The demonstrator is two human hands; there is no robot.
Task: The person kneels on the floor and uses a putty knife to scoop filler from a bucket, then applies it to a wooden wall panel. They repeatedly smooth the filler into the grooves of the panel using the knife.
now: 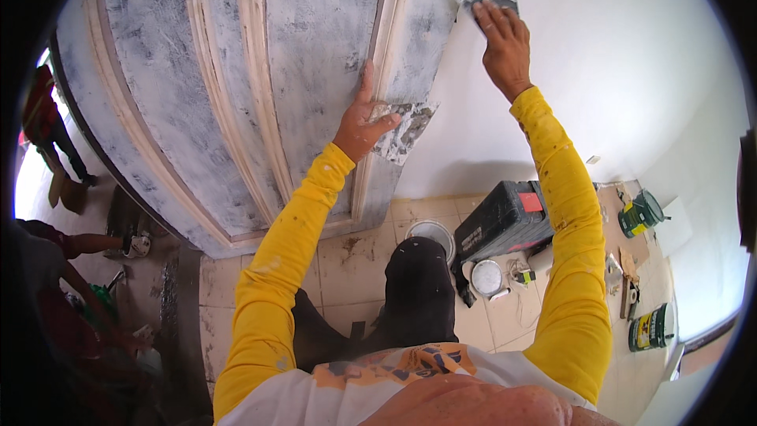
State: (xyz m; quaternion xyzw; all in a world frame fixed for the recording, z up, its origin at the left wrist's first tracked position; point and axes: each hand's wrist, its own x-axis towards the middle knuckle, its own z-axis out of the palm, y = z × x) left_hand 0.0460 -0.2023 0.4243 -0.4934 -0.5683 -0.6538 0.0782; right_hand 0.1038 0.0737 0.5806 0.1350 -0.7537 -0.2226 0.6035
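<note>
**Dark grey, flat rectangular pad [510, 6] lying just beside the grey-and-white panelled door [315, 47]**

In the head view, the right hand [505, 43], the nearer one, is grasping the pad, which is lying beyond its fingertips, long axis running roughly crosswise; whether it is touching the door, one cannot tell. The left hand [363, 126] is gripping a thin, flat plate [412, 128], thumb on top. Pale smears are mottling the plate.
</note>
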